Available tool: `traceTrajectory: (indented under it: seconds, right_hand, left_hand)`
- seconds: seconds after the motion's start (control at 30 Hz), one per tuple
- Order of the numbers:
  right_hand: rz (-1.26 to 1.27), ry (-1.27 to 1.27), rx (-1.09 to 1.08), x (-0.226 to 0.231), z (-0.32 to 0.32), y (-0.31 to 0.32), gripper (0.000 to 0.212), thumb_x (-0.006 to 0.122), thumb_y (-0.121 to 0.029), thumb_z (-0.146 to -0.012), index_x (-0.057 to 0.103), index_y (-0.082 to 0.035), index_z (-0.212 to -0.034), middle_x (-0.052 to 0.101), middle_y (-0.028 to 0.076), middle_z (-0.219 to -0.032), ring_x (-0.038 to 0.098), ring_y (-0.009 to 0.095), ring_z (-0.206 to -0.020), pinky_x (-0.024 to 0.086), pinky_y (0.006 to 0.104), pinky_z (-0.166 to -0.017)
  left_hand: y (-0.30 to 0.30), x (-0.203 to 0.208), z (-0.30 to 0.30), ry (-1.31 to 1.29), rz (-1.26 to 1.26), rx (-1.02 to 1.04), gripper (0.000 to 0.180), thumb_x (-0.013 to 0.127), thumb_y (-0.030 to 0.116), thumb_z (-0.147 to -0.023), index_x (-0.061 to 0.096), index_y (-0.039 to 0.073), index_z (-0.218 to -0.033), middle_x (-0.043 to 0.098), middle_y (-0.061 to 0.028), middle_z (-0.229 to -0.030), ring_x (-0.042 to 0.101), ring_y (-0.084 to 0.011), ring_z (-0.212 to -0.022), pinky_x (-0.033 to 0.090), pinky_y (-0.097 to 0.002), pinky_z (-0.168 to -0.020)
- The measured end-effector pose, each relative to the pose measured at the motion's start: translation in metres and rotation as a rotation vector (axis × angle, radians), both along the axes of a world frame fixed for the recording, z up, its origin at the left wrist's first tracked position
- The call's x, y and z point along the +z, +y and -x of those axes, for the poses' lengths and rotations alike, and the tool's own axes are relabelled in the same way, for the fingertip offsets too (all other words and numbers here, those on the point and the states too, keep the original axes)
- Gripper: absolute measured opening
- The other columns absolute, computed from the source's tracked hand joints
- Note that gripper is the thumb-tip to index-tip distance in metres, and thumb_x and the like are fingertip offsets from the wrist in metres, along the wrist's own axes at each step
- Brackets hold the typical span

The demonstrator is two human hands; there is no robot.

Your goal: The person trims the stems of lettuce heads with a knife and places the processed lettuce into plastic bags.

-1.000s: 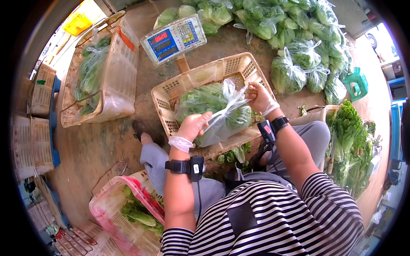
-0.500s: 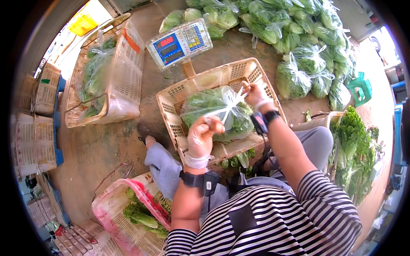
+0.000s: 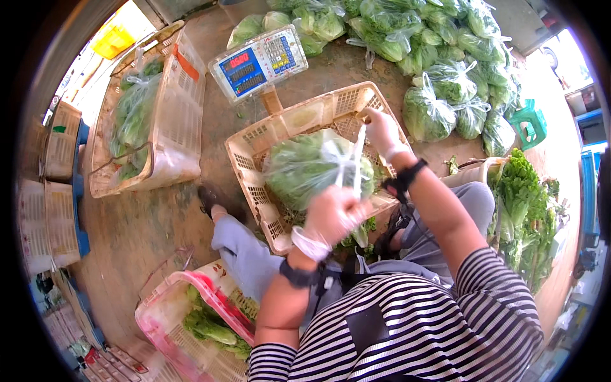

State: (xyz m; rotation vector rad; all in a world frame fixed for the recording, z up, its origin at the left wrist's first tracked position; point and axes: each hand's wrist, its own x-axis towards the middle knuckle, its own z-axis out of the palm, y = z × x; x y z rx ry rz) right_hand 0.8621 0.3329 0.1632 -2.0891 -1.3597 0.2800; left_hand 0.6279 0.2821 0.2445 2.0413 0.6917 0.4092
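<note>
A clear plastic bag of leafy lettuce [image 3: 312, 172] lies in a beige plastic basket [image 3: 251, 219] in front of me. Its white, twisted ends meet in a knot on top. Pinched in my right hand [image 3: 383, 135], one end stretches up toward the basket's far right side. My left hand [image 3: 332, 216], in a thin see-through glove, is closed at the near side of the bag on the other end, partly blurred. The basket stands next to a scale display [image 3: 258, 63] with lit red digits.
Many bagged lettuces [image 3: 439, 44] are heaped at the far right, beside a green plastic stool [image 3: 528, 126]. Loose leafy greens [image 3: 522, 210] stand at my right. A tall crate [image 3: 181, 108] holds bagged greens at left; a pink-and-white basket [image 3: 168, 312] with lettuce sits near my left leg.
My left hand has pulled nearer to me and slightly right, while my right hand has risen a little. The bag ends between them are drawn farther apart. The display's digits have changed.
</note>
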Motion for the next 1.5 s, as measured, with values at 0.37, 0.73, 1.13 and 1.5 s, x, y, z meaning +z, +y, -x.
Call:
traceTrajectory:
  seconds: [0.37,0.73,1.13,1.5]
  right_hand:
    - [0.452,0.45,-0.015,-0.108,-0.038,0.034,0.034,0.057,-0.039,-0.085,0.069,-0.007,-0.083,0.065,0.008,-0.073,0.061,0.019,-0.066,0.047,0.0311,-0.058]
    - [-0.437,0.742,0.562,0.25,-0.096,-0.036,0.035,0.038,-0.035,-0.098,0.053,-0.005,-0.086,0.066,0.015,-0.097,0.063,0.026,-0.093,0.054,0.0307,-0.073]
    - [-0.371,0.814,-0.301,0.255,-0.374,-0.006,0.021,0.051,-0.026,-0.091,0.057,-0.009,-0.101,0.063,0.011,-0.102,0.059,0.026,-0.096,0.048,0.0343,-0.075]
    - [0.089,1.017,0.31,0.05,-0.168,-0.095,0.045,0.047,-0.034,-0.095,0.049,-0.006,-0.13,0.054,0.009,-0.128,0.053,0.021,-0.115,0.042,0.0296,-0.09]
  left_hand:
    - [-0.012,-0.018,0.035,-0.276,0.233,0.335,0.032,0.058,0.023,-0.084,0.054,0.002,-0.06,0.051,-0.0058,-0.06,0.049,-0.0162,-0.058,0.039,-0.0299,-0.055]
    - [-0.03,0.048,0.058,-0.733,-0.384,0.711,0.054,0.035,0.035,-0.093,0.041,-0.009,-0.125,0.048,-0.0184,-0.121,0.048,-0.0301,-0.111,0.036,-0.0423,-0.095]
    - [-0.228,-0.149,0.251,0.169,0.305,1.232,0.047,0.043,-0.004,-0.084,0.041,-0.005,-0.13,0.044,-0.0214,-0.133,0.043,-0.0311,-0.121,0.034,-0.0354,-0.102]
    - [-0.411,-0.249,0.238,1.098,0.559,0.768,0.031,0.057,0.03,-0.081,0.06,0.007,-0.101,0.062,-0.0198,-0.1,0.06,-0.0367,-0.094,0.048,-0.0451,-0.078]
